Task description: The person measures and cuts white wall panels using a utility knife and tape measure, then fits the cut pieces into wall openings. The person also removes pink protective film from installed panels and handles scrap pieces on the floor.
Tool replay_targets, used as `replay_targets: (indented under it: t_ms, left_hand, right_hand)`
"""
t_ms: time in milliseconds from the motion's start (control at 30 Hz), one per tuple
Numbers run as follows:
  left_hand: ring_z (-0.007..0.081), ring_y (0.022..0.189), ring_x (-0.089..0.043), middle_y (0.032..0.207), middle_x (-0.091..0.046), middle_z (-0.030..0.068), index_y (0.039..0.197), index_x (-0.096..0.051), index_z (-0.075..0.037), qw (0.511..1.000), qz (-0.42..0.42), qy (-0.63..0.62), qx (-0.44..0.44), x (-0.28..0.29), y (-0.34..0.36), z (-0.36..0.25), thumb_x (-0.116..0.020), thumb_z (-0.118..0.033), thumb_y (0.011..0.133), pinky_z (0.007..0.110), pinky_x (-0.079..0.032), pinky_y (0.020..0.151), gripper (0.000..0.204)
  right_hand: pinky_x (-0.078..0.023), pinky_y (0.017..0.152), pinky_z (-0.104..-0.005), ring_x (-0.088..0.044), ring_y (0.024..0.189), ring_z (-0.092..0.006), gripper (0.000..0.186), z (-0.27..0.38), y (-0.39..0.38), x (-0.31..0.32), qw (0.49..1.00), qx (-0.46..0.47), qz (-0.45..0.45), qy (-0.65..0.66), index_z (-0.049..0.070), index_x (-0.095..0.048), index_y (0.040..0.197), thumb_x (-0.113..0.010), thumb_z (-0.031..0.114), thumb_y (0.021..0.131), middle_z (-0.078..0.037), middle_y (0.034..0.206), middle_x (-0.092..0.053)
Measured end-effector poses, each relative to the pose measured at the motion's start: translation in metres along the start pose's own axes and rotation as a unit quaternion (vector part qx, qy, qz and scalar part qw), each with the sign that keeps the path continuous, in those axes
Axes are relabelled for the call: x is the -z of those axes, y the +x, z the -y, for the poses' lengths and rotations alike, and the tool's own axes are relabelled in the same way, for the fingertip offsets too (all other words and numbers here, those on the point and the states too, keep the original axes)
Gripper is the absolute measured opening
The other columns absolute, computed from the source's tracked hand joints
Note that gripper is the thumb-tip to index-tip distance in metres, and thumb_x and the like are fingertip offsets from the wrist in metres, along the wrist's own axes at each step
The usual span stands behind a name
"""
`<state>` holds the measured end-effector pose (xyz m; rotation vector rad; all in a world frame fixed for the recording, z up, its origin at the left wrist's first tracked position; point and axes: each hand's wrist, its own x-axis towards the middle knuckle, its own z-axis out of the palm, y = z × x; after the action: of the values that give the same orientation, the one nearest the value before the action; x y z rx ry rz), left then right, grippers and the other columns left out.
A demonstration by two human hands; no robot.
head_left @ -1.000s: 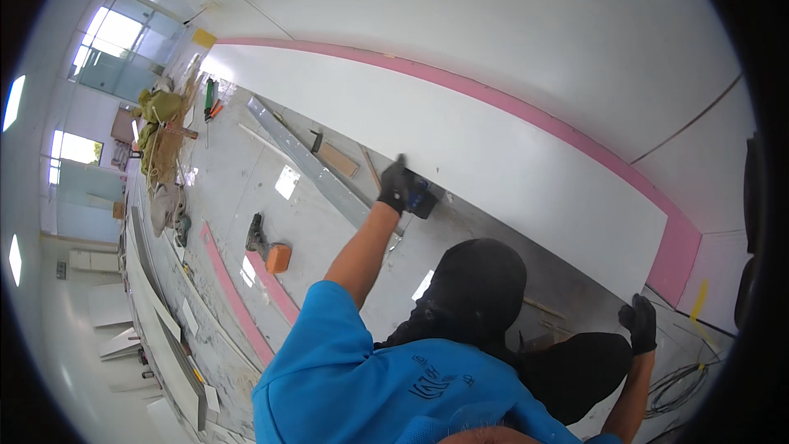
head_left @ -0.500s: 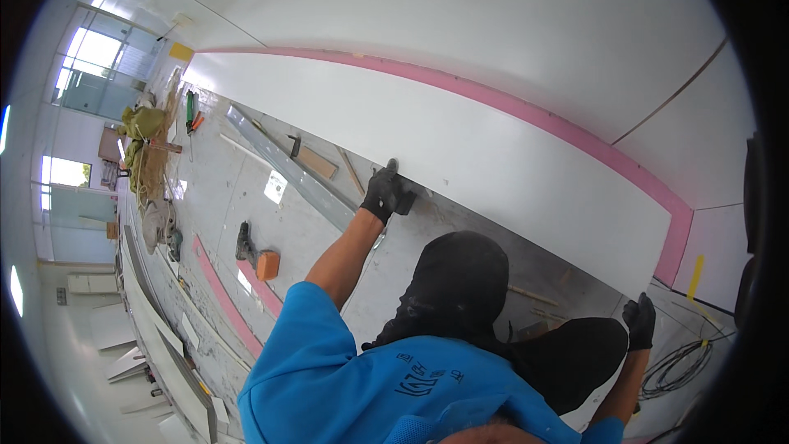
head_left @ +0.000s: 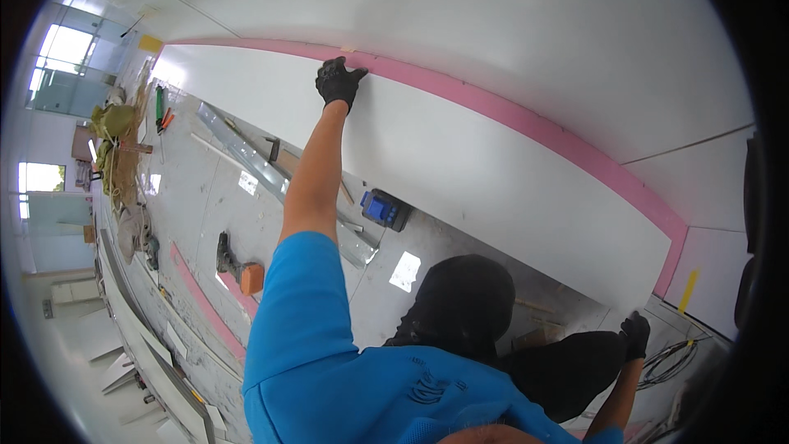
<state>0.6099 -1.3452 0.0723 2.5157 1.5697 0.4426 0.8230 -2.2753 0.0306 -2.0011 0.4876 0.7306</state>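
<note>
A long white panel (head_left: 460,164) stretches across in front of me, bordered along its far side and right end by a pink strip (head_left: 526,119). Both my hands wear black gloves. My left hand (head_left: 339,84) reaches out to the panel's far edge, its thumb spread from the bent fingers where the white meets the pink. Down at the panel's near right corner, my right hand (head_left: 634,335) is closed at the edge; some of its fingers are hidden. A blue-and-black boxy device (head_left: 385,210) sits on the floor by the panel's near edge.
Metal channel pieces (head_left: 246,152) lie on the floor left of my arm. A cordless drill (head_left: 238,265) with an orange battery rests near pink strips (head_left: 205,304). Coiled black cable (head_left: 667,364) is at the right. Long boards (head_left: 148,329) and bags (head_left: 113,122) lie far left.
My left hand has moved from the panel's near edge, by the blue-and-black device, up to its far edge at the pink strip. My right hand stays near the corner, slightly lower.
</note>
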Motion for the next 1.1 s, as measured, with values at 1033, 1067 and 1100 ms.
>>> replay_targets:
  t_ms: [1033,1067,1100]
  left_hand:
    - [0.0253,0.105,-0.052,0.112,-0.057,0.0123,0.115,-0.049,-0.002,0.803,0.087,-0.518,0.28,0.038,-0.051,0.124,-0.053,-0.038,0.088,0.037,-0.043,0.089,0.045]
    - [0.0251,0.106,-0.052,0.114,-0.057,0.0125,0.118,-0.047,-0.002,0.778,0.084,-0.533,0.322,0.045,-0.067,0.126,-0.051,-0.037,0.09,0.037,-0.042,0.09,0.045]
    - [0.0249,0.107,-0.052,0.116,-0.056,0.0128,0.121,-0.046,-0.001,0.756,0.084,-0.542,0.357,0.05,-0.088,0.126,-0.049,-0.036,0.092,0.036,-0.042,0.09,0.045]
  right_hand:
    - [-0.055,0.057,-0.0371,-0.061,0.062,-0.023,0.022,0.013,-0.016,-0.045,0.987,0.012,-0.119,0.106,0.004,-0.059,0.074,-0.061,0.023,0.085,-0.009,0.068,-0.057]
    - [-0.055,0.059,-0.0371,-0.061,0.064,-0.023,0.023,0.016,-0.022,-0.049,0.985,0.036,-0.118,0.12,0.003,-0.059,0.078,-0.061,0.024,0.085,-0.009,0.07,-0.058]
    - [-0.056,0.062,-0.0372,-0.061,0.066,-0.023,0.024,0.02,-0.027,-0.051,0.98,0.0,-0.12,0.161,0.002,-0.059,0.081,-0.061,0.025,0.086,-0.009,0.072,-0.059]
